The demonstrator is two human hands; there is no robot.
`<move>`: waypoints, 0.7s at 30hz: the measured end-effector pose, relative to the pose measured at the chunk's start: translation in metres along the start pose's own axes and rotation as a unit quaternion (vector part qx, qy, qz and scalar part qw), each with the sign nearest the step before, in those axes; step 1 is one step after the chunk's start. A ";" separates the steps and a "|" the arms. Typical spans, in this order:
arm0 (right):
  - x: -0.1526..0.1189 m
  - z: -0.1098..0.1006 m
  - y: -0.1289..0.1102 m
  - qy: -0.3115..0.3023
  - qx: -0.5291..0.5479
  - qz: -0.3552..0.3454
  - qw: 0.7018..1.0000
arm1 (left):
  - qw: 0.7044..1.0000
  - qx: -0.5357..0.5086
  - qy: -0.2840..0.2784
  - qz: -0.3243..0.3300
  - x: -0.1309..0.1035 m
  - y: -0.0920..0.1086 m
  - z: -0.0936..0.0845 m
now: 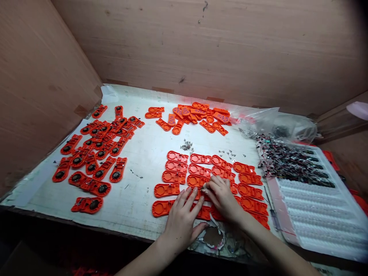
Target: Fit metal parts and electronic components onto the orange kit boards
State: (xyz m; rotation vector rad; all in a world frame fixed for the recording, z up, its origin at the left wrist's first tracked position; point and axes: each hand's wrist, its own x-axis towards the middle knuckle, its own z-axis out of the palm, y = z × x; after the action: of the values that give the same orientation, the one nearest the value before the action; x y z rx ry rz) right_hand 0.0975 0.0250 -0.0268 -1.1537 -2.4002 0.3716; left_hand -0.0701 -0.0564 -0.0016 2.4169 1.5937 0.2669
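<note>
Rows of orange plastic casing halves [166, 189] lie in front of me, each with a round recess at one end. My left hand [184, 218] rests palm down over the rows, fingers stretched out and apart, the fingertips touching a casing. Close beside those fingertips, my right hand [222, 194] is closed in a pinch over a casing in the middle of the rows. A small pale bit shows at its fingertips, too small to name. Just behind the rows is a little heap of small metal pieces [186, 145], with more metal pieces [230, 154] scattered to its right.
At left lie many orange casings with black round parts [77, 161]. Further orange casings [198, 111] are piled at the back. A white ribbed tray [319, 218] holds wired electronic parts [290, 159] at right, near clear plastic bags [287, 124]. The table edge is torn [212, 235].
</note>
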 end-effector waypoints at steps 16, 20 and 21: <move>0.003 -0.005 0.007 0.028 -0.121 -0.095 0.988 | 1.000 -0.020 0.007 -0.009 -0.003 -0.001 0.001; 0.004 -0.004 0.005 0.009 -0.126 -0.092 0.988 | 0.999 -0.031 0.013 -0.010 -0.003 -0.001 0.003; 0.005 -0.003 0.004 0.005 -0.125 -0.091 0.988 | 0.999 -0.032 0.015 -0.010 -0.003 -0.001 0.003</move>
State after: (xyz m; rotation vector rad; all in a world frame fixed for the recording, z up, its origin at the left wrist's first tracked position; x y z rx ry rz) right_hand 0.0991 0.0314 -0.0242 -1.0208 -2.5717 0.0043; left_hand -0.0718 -0.0595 -0.0048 2.3593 1.5958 0.3450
